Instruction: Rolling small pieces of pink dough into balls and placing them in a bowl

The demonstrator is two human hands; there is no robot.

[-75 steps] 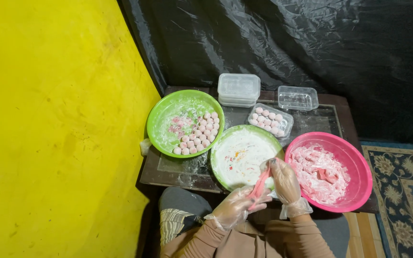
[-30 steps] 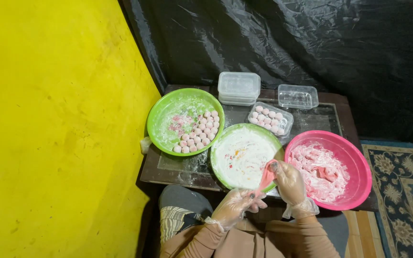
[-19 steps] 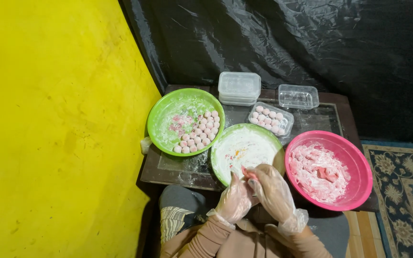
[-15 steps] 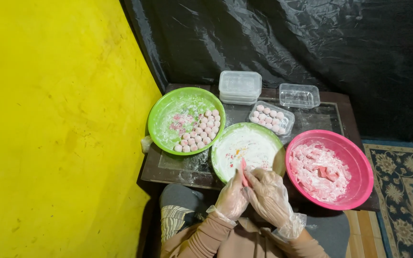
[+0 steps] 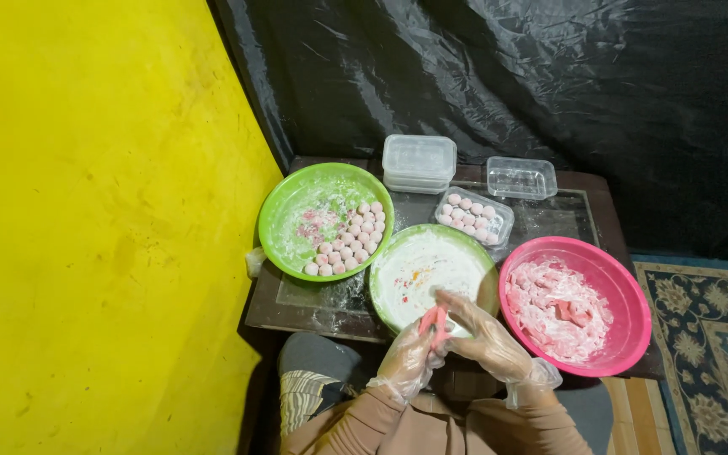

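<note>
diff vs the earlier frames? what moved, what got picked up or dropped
The right hand came away from the pink bowl toward the left hand; both now pinch a pink piece over the near rim of the floured green bowl. Nothing was let go. The bowls, the balls and the clear containers stayed put.

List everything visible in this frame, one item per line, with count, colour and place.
pink piece: one, pink, pinched between both hands
green bowl of balls: one, green, table's left
floured bowl: one, green rim, white inside, table's middle
pink bowl: one, pink, table's right, holds floured pink pieces
stacked containers: clear, lidded, table's back
filled container: one, clear, holds pink balls
empty container: one, clear, back right
table: one, dark
rug: one, patterned, floor right
left hand: clear glove
right hand: clear glove
</note>
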